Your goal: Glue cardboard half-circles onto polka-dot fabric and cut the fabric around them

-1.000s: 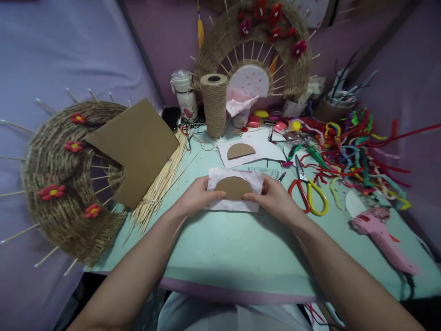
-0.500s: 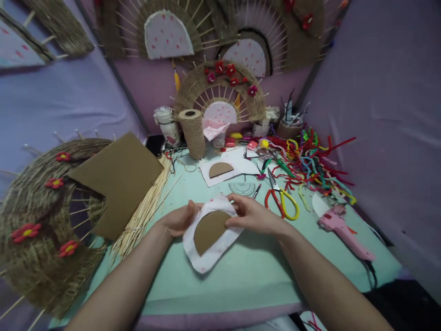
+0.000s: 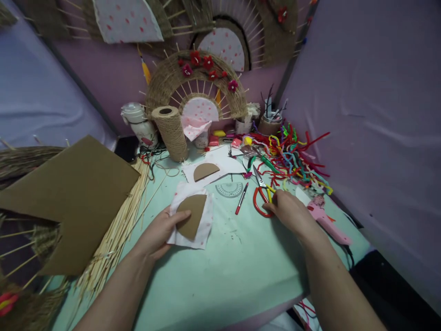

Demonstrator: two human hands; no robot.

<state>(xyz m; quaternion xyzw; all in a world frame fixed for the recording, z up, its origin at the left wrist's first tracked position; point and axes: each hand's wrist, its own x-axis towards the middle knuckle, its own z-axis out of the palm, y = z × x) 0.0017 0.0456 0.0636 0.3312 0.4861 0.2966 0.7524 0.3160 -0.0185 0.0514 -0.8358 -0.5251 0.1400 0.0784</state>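
My left hand (image 3: 156,232) pinches a brown cardboard half-circle (image 3: 193,212) against a white cloth with pink dots (image 3: 203,227), thumb on top, low over the pale green table (image 3: 220,276). My right hand (image 3: 291,212) has reached right and rests on the red and yellow handles of the scissors (image 3: 261,198); its fingers curl over them, and I cannot tell whether they grip. A red pen (image 3: 241,198) and a clear protractor (image 3: 229,188) lie between the two hands.
A second cardboard half-circle on white cloth (image 3: 204,171), a jute twine spool (image 3: 170,131), a heap of coloured pipe cleaners (image 3: 292,156), a pink glue gun (image 3: 325,218). Left: brown cardboard sheet (image 3: 74,193), bamboo sticks (image 3: 113,239). Woven fan (image 3: 196,85) at the back.
My right hand let go of the cloth and moved right onto the scissors. The left hand alone now holds the cloth and cardboard, lowered toward the table. The view swung up and right.
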